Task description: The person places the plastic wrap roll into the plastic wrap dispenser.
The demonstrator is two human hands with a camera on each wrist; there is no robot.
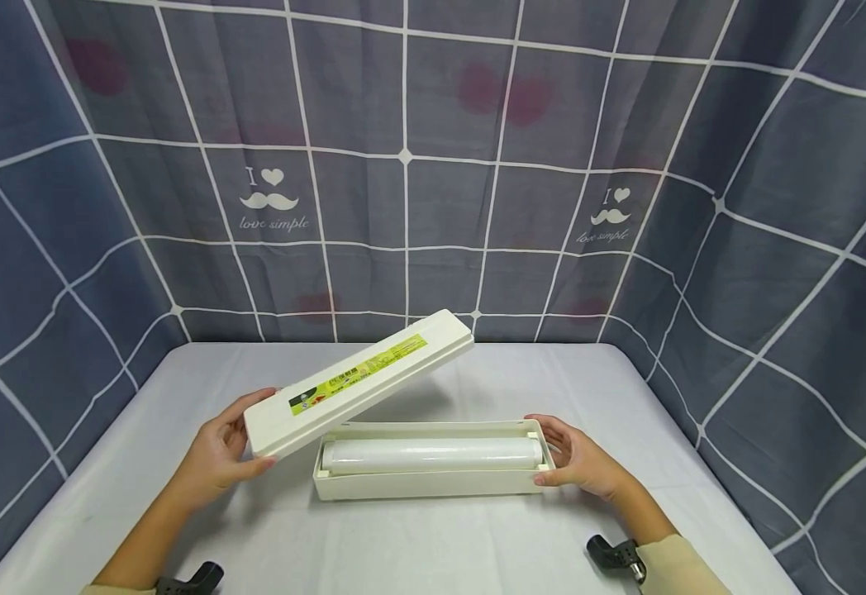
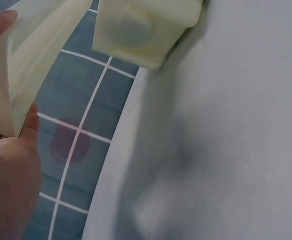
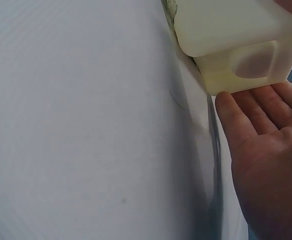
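Observation:
My left hand (image 1: pixel 213 454) holds a long white lid (image 1: pixel 359 380) by its left end, thumb on the near side. A yellow-green label runs along its top. The lid is tilted, its right end raised above and behind an open white box (image 1: pixel 425 486). Inside the box lies a white roll (image 1: pixel 433 456), apparently plastic wrap. At the box's right end my right hand (image 1: pixel 578 463) grips the wall, thumb in front and fingers behind. In the right wrist view the hand (image 3: pixel 270 165) lies against the end of the box (image 3: pixel 225 30), which has a rounded recess.
The box stands on a table with a white cloth (image 1: pixel 418 545). Dark blue-grey checked curtains (image 1: pixel 440 198) with white lines enclose the table at the back and on both sides. Black straps with small devices (image 1: pixel 611 552) sit at both wrists.

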